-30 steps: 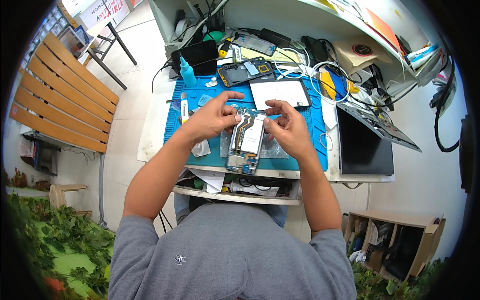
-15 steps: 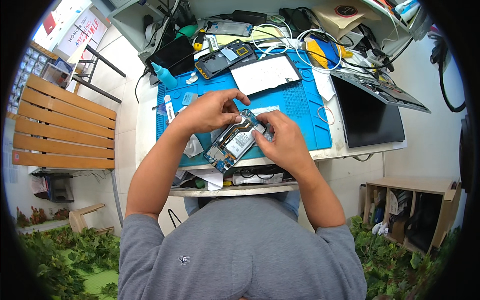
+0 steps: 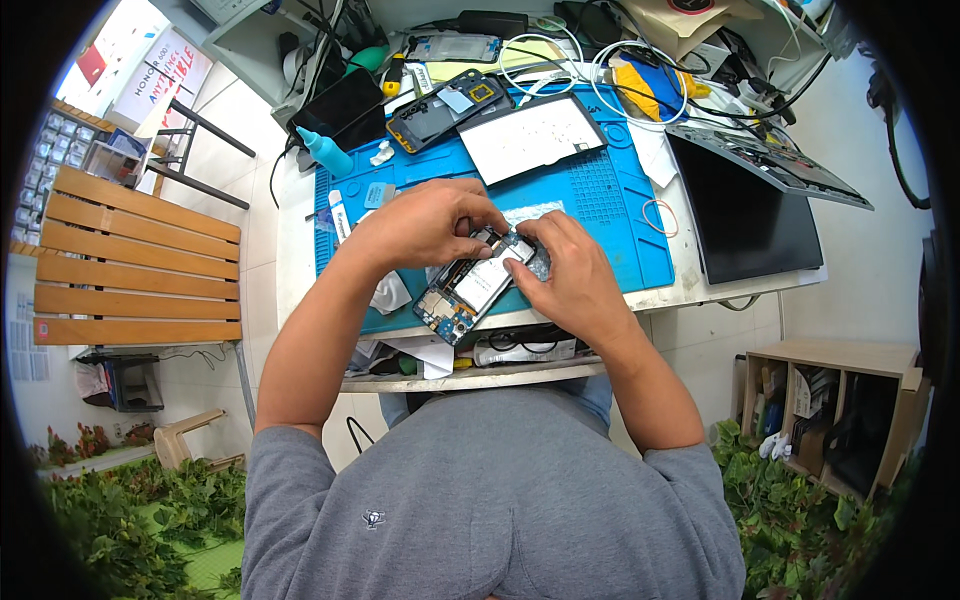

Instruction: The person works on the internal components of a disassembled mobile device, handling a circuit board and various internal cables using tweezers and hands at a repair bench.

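Observation:
An opened smartphone, its back off and its circuit boards and pale battery bare, is held slanted above the mat's front edge. My right hand grips its right side, thumb on the battery side and fingers at the top edge. Over the phone's upper left part, my left hand is closed, with thumb and index finger bent down onto it. Whatever is between those two fingertips is hidden. Beneath the hands lies a blue work mat, and a crumpled white tissue rests by my left wrist.
A blue squeeze bottle, a dark phone frame and a white panel lie beyond my hands. An opened laptop stands at the right. Looped white cables clutter the back. Below the tabletop is a filled drawer.
My left index finger has bent down from its raised position onto the phone's upper end, and the left thumb has shifted slightly right. The right hand keeps its grip; the whole view has shifted slightly.

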Demonstrator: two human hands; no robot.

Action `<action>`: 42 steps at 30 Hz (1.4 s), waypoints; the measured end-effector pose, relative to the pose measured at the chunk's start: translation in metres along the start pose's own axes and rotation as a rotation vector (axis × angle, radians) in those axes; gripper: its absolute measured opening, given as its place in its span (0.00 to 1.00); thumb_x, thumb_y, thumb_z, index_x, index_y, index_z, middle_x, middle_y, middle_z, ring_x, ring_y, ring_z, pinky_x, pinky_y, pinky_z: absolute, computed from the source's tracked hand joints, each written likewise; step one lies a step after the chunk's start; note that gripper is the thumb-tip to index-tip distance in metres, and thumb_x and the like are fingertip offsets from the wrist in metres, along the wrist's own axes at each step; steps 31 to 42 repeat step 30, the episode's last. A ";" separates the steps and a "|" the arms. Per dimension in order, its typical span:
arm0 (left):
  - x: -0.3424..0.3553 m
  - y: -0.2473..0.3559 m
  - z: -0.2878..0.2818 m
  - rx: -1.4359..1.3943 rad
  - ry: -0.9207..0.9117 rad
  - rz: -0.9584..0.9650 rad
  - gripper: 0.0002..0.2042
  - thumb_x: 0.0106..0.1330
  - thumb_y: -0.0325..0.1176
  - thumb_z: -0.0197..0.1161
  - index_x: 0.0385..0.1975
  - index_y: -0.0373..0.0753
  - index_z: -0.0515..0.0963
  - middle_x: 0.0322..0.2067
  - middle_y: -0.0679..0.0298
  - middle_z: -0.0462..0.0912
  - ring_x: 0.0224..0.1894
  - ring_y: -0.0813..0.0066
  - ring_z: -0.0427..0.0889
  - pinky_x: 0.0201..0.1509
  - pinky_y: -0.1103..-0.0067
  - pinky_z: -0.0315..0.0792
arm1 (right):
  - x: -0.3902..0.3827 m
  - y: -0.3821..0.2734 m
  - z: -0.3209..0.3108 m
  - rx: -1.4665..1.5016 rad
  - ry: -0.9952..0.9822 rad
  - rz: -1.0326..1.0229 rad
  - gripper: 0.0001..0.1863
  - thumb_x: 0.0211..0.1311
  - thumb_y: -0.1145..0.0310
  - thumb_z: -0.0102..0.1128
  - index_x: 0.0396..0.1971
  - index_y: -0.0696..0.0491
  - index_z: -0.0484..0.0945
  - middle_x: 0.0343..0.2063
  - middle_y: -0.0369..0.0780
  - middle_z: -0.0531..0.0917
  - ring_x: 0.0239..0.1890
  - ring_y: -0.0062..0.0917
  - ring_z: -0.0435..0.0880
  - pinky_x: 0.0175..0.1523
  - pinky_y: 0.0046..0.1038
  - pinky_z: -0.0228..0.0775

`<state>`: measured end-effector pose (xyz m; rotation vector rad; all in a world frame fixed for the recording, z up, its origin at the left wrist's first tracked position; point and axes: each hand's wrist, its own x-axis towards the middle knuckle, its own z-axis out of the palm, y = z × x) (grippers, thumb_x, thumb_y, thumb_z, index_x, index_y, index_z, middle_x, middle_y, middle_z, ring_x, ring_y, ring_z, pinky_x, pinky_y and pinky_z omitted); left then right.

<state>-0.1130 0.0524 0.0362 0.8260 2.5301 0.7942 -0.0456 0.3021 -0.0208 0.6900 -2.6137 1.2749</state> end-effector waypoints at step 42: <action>-0.050 -0.018 0.028 -0.056 0.279 0.291 0.11 0.60 0.20 0.80 0.41 0.41 0.94 0.53 0.63 0.94 0.56 0.60 0.92 0.60 0.67 0.87 | 0.060 -0.007 -0.006 -0.199 -0.344 -0.073 0.07 0.73 0.70 0.74 0.41 0.59 0.94 0.40 0.50 0.89 0.50 0.51 0.90 0.56 0.50 0.83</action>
